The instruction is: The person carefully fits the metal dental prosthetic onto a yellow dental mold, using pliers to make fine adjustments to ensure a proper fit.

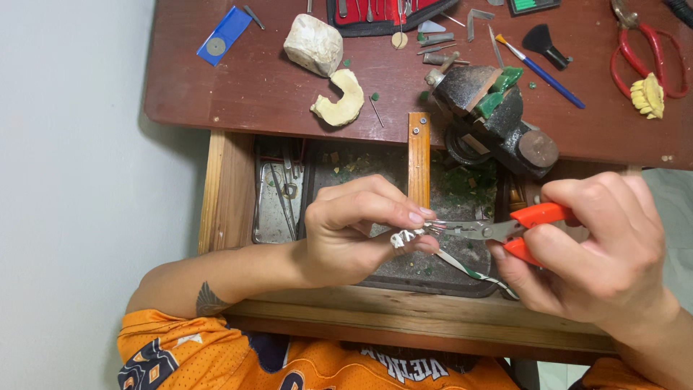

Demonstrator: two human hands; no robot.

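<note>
Two hands work over the open drawer [231, 180] below the bench [238, 87] front edge. Left hand [346, 231] fingers pinch a small silver piece [403, 237]; right hand [603, 249] grips orange-handled pliers [505, 230], tips touching it. A vise [498, 119] crowds the edge just behind.

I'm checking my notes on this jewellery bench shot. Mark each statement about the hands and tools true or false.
1. The right hand grips orange-handled pliers. True.
2. The left hand pinches a small silvery piece at the plier tips. True.
3. The bench vise sits inside the open drawer. False: it stands on the dark tabletop.
4. The blue-handled brush is held in the left hand. False: it lies on the tabletop.
5. Red-handled shears lie at the tabletop's far right. True.
</note>
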